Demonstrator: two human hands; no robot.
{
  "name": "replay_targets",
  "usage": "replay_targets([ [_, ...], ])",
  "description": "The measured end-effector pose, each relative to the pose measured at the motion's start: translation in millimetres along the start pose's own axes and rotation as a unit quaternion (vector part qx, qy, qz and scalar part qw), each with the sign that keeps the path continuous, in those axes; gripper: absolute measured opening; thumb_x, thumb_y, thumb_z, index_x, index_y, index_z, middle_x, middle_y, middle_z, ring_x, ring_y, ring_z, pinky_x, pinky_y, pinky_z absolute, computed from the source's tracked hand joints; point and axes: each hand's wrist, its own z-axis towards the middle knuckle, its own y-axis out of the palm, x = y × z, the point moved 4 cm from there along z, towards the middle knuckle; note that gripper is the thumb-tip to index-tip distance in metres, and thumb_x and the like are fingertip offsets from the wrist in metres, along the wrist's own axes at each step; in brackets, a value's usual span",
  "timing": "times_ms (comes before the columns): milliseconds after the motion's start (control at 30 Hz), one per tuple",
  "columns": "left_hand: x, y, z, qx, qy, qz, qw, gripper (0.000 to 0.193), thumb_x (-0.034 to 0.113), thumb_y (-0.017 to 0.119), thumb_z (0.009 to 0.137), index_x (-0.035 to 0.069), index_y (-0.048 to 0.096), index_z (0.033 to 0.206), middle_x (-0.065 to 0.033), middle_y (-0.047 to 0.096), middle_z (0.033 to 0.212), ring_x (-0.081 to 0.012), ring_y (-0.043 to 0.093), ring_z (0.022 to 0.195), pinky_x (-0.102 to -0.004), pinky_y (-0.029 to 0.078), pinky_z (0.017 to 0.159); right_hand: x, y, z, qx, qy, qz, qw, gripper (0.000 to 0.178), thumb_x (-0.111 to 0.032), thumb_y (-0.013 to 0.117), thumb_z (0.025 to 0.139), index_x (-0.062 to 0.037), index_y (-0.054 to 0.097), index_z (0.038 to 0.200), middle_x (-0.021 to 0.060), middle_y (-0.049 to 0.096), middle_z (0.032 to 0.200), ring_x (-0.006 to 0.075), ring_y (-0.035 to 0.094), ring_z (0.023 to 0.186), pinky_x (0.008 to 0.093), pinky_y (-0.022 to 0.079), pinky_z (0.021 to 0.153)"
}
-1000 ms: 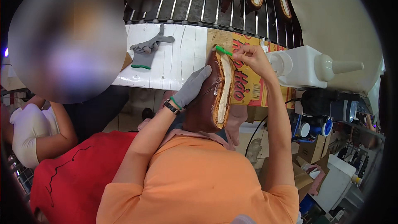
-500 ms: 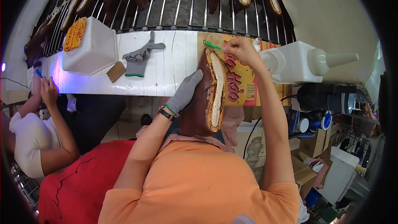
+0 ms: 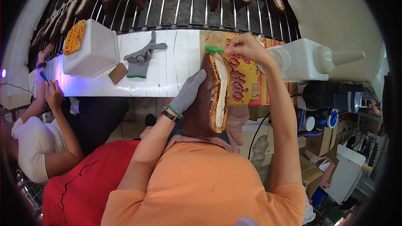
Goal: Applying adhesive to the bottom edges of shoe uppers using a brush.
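A brown leather boot upper [image 3: 200, 115] lies sole side up, one end near my lap and the other over the table. Its pale insole strip [image 3: 222, 81] is framed by a tan turned-in edge, wet-looking along the left. My left hand [image 3: 188, 90], in a grey glove, grips the upper's left side. Between the bare fingers of my right hand [image 3: 250, 49] is a small green-handled brush [image 3: 213, 49]. Its head is at the far end of the insole; the bristles are hard to make out. A round white container [image 3: 276, 54] stands just right of that hand.
Yellow printed cardboard [image 3: 245, 86] covers the table under the work. Left lie a spare grey glove [image 3: 142, 56], a brown block [image 3: 118, 73] and a white jug [image 3: 94, 50]. Another white jug [image 3: 303, 60] is right. Beyond, several uppers rest on a roller conveyor [image 3: 180, 8]. Co-workers' arms show left.
The brush has turned level and come slightly nearer, to the insole's far end. The upper has shifted a little right. At the far left, a co-worker's hand has come into view by the conveyor.
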Motion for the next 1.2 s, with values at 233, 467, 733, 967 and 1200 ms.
replay_targets([
  [233, -4, 0, 3, -0.016, 0.020, -0.005, 1.000, 0.061, 0.043, 0.041, 0.100, -0.008, 0.045, 0.133, -0.0122, 0.056, 0.127, -0.0156, 0.051, 0.113, -0.0279, 0.036, 0.101, -11, 7, -47, -0.132, 0.031, 0.061, 0.989, 0.011, -0.011, 0.077, 0.077, -0.0018, 0.071, 0.078, -0.0015, 0.062, 0.065, 0.0032, 0.047, 0.057, 0.0210, 0.033, 0.050],
  [467, -1, 1, 0, -0.021, 0.011, -0.016, 1.000, 0.060, 0.043, 0.042, 0.100, -0.008, 0.047, 0.131, -0.0112, 0.057, 0.125, -0.0145, 0.051, 0.111, -0.0274, 0.038, 0.099, -12, 17, -60, 0.022, 0.010, 0.066, 0.998, 0.014, -0.014, 0.074, 0.082, -0.0004, 0.070, 0.080, -0.0004, 0.064, 0.070, 0.0031, 0.050, 0.061, 0.0216, 0.037, 0.054],
  [733, -5, 1, 3, -0.011, 0.011, -0.029, 0.999, 0.062, 0.047, 0.045, 0.098, -0.007, 0.050, 0.128, -0.0106, 0.059, 0.120, -0.0142, 0.054, 0.105, -0.0271, 0.041, 0.095, -17, 47, -117, -0.021, -0.003, 0.081, 0.996, 0.011, -0.012, 0.073, 0.081, -0.0005, 0.071, 0.079, -0.0001, 0.066, 0.070, 0.0043, 0.053, 0.062, 0.0215, 0.041, 0.056],
  [967, -2, 3, -1, -0.015, 0.008, -0.045, 0.999, 0.059, 0.046, 0.046, 0.097, -0.006, 0.052, 0.124, -0.0109, 0.061, 0.116, -0.0136, 0.055, 0.101, -0.0266, 0.042, 0.092, 9, 62, -144, 0.157, 0.143, 0.092, 0.973, 0.018, -0.016, 0.073, 0.082, 0.0004, 0.068, 0.077, -0.0017, 0.059, 0.065, 0.0034, 0.046, 0.057, 0.0205, 0.035, 0.052],
  [1200, 1, 4, -3, -0.011, 0.038, -0.028, 0.999, 0.062, 0.045, 0.045, 0.098, -0.007, 0.047, 0.131, -0.0118, 0.058, 0.121, -0.0145, 0.054, 0.105, -0.0269, 0.042, 0.095, -23, 83, -174, 0.136, 0.063, 0.170, 0.974, 0.014, -0.011, 0.074, 0.081, 0.0017, 0.069, 0.080, -0.0031, 0.057, 0.064, 0.0032, 0.046, 0.060, 0.0218, 0.034, 0.052],
])
